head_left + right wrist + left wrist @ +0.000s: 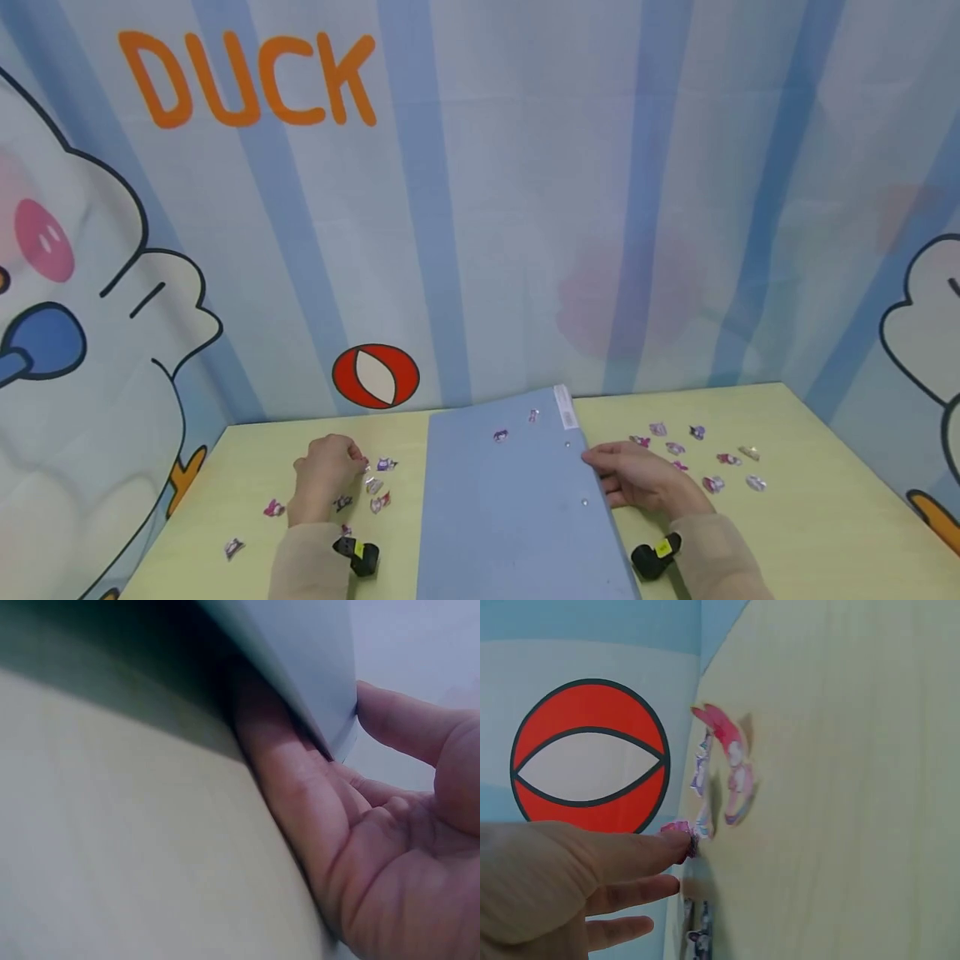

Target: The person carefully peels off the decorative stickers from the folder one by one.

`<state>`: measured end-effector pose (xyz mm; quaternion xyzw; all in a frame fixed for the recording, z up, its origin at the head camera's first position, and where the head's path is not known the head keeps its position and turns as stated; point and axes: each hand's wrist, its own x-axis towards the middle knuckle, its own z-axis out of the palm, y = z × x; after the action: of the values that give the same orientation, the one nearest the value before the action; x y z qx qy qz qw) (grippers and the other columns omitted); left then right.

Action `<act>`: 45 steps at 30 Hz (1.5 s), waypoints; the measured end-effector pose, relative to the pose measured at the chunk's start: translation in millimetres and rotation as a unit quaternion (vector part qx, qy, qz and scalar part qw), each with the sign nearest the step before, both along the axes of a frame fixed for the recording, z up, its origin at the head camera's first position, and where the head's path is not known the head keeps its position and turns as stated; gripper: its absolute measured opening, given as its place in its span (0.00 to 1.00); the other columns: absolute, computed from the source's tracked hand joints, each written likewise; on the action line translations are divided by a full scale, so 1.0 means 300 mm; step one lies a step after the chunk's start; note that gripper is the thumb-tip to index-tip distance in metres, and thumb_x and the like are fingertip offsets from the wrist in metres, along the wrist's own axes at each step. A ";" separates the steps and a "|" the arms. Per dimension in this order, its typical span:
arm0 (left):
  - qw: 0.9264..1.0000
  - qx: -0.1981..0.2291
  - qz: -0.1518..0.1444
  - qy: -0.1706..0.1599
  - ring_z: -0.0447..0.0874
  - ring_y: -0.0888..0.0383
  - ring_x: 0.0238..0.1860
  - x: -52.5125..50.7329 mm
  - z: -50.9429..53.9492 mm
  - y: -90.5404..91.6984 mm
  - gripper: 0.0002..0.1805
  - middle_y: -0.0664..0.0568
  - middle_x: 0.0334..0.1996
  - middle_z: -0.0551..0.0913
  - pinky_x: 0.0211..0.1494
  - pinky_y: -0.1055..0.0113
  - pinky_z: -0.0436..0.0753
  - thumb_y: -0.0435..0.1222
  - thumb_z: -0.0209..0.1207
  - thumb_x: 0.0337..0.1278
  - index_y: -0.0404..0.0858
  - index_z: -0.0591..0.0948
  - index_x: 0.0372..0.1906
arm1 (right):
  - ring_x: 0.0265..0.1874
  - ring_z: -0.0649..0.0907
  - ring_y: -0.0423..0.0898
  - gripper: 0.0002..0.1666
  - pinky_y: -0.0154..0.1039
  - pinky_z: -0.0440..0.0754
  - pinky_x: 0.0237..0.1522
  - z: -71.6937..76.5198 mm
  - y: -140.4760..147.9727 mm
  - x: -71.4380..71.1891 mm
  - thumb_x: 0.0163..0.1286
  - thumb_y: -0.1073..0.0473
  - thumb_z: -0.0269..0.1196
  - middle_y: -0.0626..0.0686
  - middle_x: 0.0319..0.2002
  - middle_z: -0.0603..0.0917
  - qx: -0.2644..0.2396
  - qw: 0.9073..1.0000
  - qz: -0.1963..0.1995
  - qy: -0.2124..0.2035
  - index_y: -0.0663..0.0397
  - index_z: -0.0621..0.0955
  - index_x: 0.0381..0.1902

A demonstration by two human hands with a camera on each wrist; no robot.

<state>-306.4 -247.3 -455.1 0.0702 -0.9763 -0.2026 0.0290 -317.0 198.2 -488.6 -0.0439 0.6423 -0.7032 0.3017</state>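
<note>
My left hand (326, 479) is over the left side of the table, pinching a small pink cartoon sticker (673, 828) between thumb and finger. More cartoon stickers (380, 502) lie close around it, one pink and white (731, 754) in the left wrist view. A pale blue folder (510, 517) lies mid-table, bearing two small stickers (500, 435) near its top and a white label (566, 407) at its top right corner. My right hand (641, 475) grips the folder's right edge, thumb on top and fingers (281, 765) underneath, lifting it slightly off the table.
Several loose stickers (712, 483) are scattered on the right of the pale yellow table (825, 533). One sticker (233, 547) lies at the front left. A printed cloth backdrop (510, 208) rises behind the table. Black wrist cameras (363, 557) sit on both wrists.
</note>
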 end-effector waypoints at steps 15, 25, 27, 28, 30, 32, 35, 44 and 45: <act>0.999 -0.012 0.037 -0.015 0.67 0.36 0.46 0.007 -0.002 0.000 0.11 0.43 0.29 0.75 0.53 0.33 0.61 0.35 0.68 0.55 0.37 0.77 0.25 | 0.38 0.87 0.55 0.23 0.45 0.84 0.37 -0.008 0.000 -0.004 0.76 0.54 0.55 0.64 0.42 0.86 0.001 1.000 -0.006 0.000 0.70 0.74 0.56; 0.998 -0.055 0.021 0.008 0.66 0.34 0.47 0.014 0.010 0.005 0.05 0.35 0.35 0.76 0.50 0.32 0.63 0.31 0.59 0.60 0.31 0.79 0.34 | 0.38 0.87 0.55 0.24 0.45 0.84 0.37 -0.010 0.000 -0.003 0.76 0.54 0.54 0.64 0.42 0.85 0.002 1.000 -0.002 -0.001 0.70 0.73 0.57; 0.998 -0.051 0.018 0.012 0.66 0.34 0.47 0.008 0.016 0.018 0.06 0.36 0.35 0.76 0.50 0.33 0.64 0.32 0.59 0.61 0.31 0.79 0.35 | 0.38 0.87 0.55 0.23 0.46 0.84 0.37 -0.010 0.001 -0.004 0.76 0.54 0.54 0.64 0.42 0.85 0.002 1.000 -0.001 -0.003 0.70 0.73 0.56; 0.999 -0.048 0.017 0.016 0.66 0.34 0.48 0.004 0.021 0.027 0.07 0.36 0.36 0.76 0.50 0.33 0.64 0.33 0.59 0.62 0.31 0.79 0.36 | 0.38 0.87 0.55 0.23 0.46 0.84 0.37 -0.010 0.001 -0.005 0.76 0.54 0.54 0.65 0.42 0.85 0.001 1.000 -0.002 -0.003 0.70 0.74 0.56; 0.999 -0.041 0.013 0.021 0.65 0.34 0.52 -0.002 0.031 0.049 0.07 0.37 0.37 0.76 0.51 0.33 0.64 0.34 0.60 0.63 0.32 0.79 0.36 | 0.38 0.87 0.55 0.23 0.46 0.84 0.37 -0.010 0.002 -0.007 0.76 0.54 0.54 0.64 0.42 0.85 0.000 1.000 -0.002 -0.003 0.70 0.74 0.56; 0.999 -0.039 0.002 0.025 0.63 0.32 0.57 -0.010 0.039 0.078 0.08 0.36 0.40 0.77 0.53 0.33 0.63 0.35 0.60 0.63 0.33 0.80 0.37 | 0.38 0.87 0.55 0.23 0.46 0.84 0.38 -0.009 0.005 -0.008 0.76 0.54 0.54 0.64 0.42 0.85 -0.002 1.000 -0.001 -0.004 0.70 0.74 0.56; 0.998 -0.037 -0.035 0.027 0.58 0.31 0.65 -0.026 0.045 0.126 0.10 0.36 0.47 0.78 0.56 0.32 0.63 0.37 0.61 0.63 0.33 0.81 0.42 | 0.39 0.87 0.55 0.23 0.46 0.84 0.38 -0.007 0.009 -0.007 0.76 0.53 0.54 0.64 0.42 0.85 -0.003 1.000 -0.001 -0.004 0.70 0.74 0.56; 0.987 -0.022 -0.153 0.031 0.56 0.33 0.70 -0.080 0.027 0.293 0.18 0.36 0.59 0.75 0.59 0.33 0.65 0.38 0.61 0.63 0.35 0.81 0.55 | 0.39 0.87 0.55 0.22 0.46 0.84 0.39 0.001 0.004 -0.005 0.77 0.55 0.53 0.64 0.42 0.85 -0.005 1.000 0.003 -0.001 0.70 0.73 0.56; 0.987 -0.016 -0.158 0.031 0.56 0.34 0.70 -0.082 0.028 0.310 0.18 0.36 0.59 0.74 0.60 0.33 0.64 0.38 0.61 0.63 0.36 0.81 0.55 | 0.38 0.87 0.55 0.22 0.46 0.84 0.39 0.002 0.002 -0.007 0.77 0.55 0.53 0.64 0.42 0.85 -0.004 1.000 0.003 0.001 0.70 0.73 0.56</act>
<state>-330.9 -154.4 -446.7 -0.0918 -0.9770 -0.1906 0.0277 -319.1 199.0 -488.0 -0.0477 0.6398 -0.7048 0.3025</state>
